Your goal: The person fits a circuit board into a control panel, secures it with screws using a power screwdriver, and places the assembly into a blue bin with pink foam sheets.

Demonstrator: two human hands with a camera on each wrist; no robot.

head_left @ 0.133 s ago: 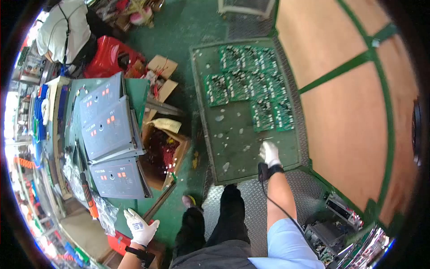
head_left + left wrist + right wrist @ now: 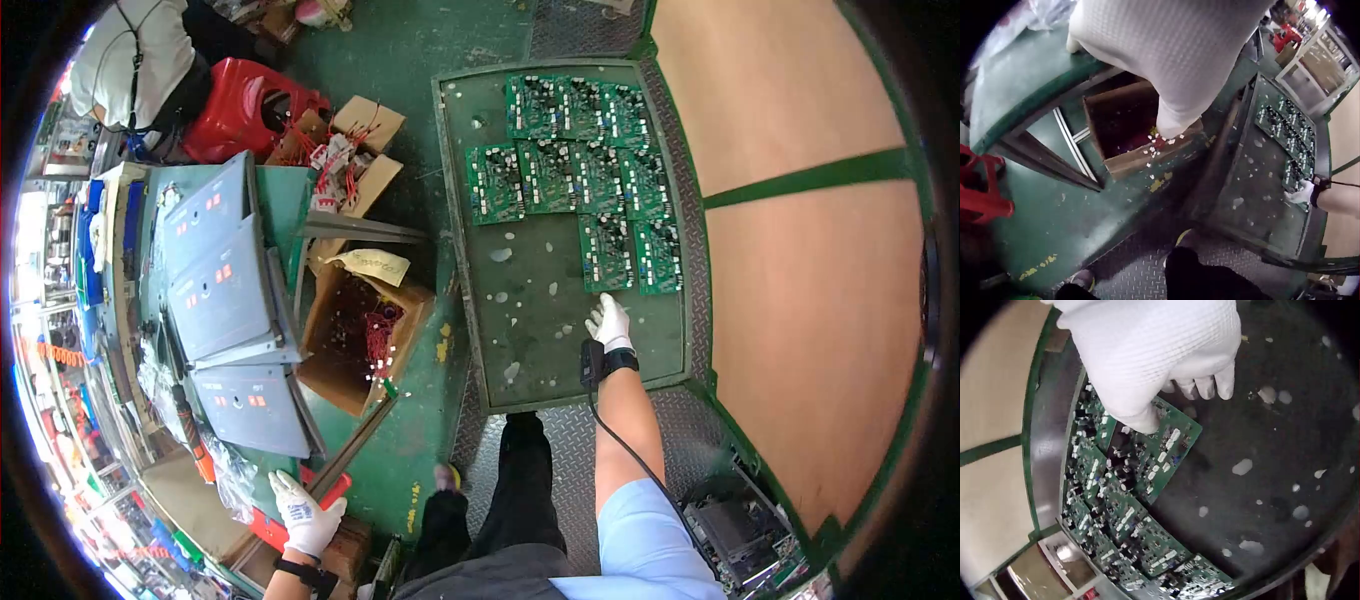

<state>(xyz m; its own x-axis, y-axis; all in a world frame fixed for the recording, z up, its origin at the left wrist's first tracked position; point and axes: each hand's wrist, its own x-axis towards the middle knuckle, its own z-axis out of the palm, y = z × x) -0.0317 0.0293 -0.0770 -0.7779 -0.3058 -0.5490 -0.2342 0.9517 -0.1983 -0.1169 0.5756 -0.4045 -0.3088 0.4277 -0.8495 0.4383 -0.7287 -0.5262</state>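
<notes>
My right hand (image 2: pixel 610 325), in a white glove, is over the green tray table (image 2: pixel 530 350), its fingertips right at the near edge of a green circuit board (image 2: pixel 607 255). In the right wrist view the thumb (image 2: pixel 1141 419) overlaps that circuit board (image 2: pixel 1166 450), while the other fingers are bent beyond its edge. Several similar boards (image 2: pixel 547 180) lie in rows toward the far side. My gloved left hand (image 2: pixel 305 515) has its fingers extended at the near corner of the green workbench (image 2: pixel 285 462), close to a bag of clear plastic (image 2: pixel 235 480).
Grey printed panels (image 2: pixel 250 400) lie stacked on the workbench. Beside it stands a cardboard box (image 2: pixel 335 375) of small red parts. A red stool (image 2: pixel 225 120) and a seated person (image 2: pixel 150 60) are farther off. Wooden panels (image 2: pixel 810 270) in a green frame flank the tray table on the right.
My right hand has moved forward to the near edge of the circuit boards. The head view has shifted a little; my left hand stays near the bench corner.
</notes>
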